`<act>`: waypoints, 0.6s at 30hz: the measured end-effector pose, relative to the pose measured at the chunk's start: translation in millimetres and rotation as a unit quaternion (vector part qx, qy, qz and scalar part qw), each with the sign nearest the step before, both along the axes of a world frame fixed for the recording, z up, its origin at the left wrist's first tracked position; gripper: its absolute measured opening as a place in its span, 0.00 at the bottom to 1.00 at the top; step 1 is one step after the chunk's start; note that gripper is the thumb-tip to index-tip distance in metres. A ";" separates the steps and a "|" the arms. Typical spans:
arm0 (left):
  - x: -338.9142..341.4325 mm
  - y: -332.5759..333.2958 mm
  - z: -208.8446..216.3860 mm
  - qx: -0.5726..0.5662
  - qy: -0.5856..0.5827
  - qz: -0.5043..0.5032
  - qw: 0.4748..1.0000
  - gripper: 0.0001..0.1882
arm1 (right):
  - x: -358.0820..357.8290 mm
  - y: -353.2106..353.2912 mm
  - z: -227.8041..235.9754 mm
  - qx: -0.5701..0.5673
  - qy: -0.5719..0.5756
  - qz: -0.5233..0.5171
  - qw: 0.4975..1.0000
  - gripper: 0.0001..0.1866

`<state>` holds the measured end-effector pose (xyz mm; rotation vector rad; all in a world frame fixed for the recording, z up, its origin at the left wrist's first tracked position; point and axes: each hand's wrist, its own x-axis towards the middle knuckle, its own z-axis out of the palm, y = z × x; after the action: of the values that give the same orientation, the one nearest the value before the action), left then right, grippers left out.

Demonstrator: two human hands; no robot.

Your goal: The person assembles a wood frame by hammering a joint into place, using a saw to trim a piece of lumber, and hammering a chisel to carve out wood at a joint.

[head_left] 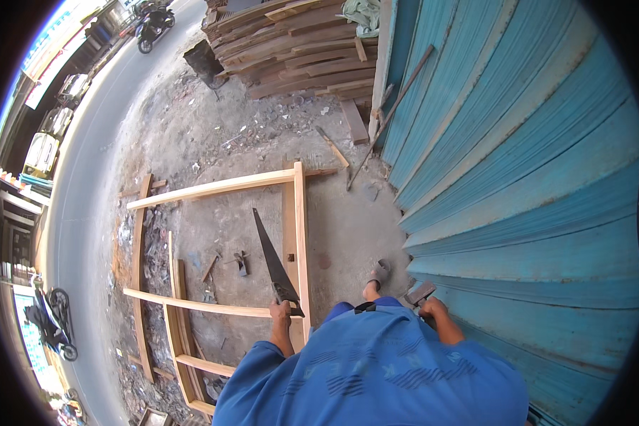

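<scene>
My left hand (280, 310) is closed round the handle end of a handsaw (270, 252). Its dark blade points away from me, over the gap in a pale timber frame (300, 227). That hand is right beside the frame's near crosspiece (213, 304). On my other side, my right hand (433, 309) grips a hammer-like tool (420, 292) with a blocky grey-brown head, close to the blue metal shutter. Its handle is mostly hidden by the hand. The frame rests over darker planks (142, 270) on the ground.
A folding blue shutter (532, 177) walls off the right. Stacked boards (298, 50) and a dark bucket (203, 62) stand at the far side. A long thin rod (397, 106) leans on the shutter. Motorbikes (153, 30) are along the road at left.
</scene>
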<state>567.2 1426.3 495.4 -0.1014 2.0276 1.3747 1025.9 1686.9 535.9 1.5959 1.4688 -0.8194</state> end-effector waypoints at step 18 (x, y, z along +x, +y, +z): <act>0.5 51.0 -11.9 -0.075 -0.030 0.130 0.988 0.15 | -249.0 242.7 17.9 0.056 0.093 0.237 0.966 0.23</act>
<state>567.7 1477.2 483.6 -0.4823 2.1218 1.3518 776.9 1929.6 553.8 1.1883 1.9601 -0.6266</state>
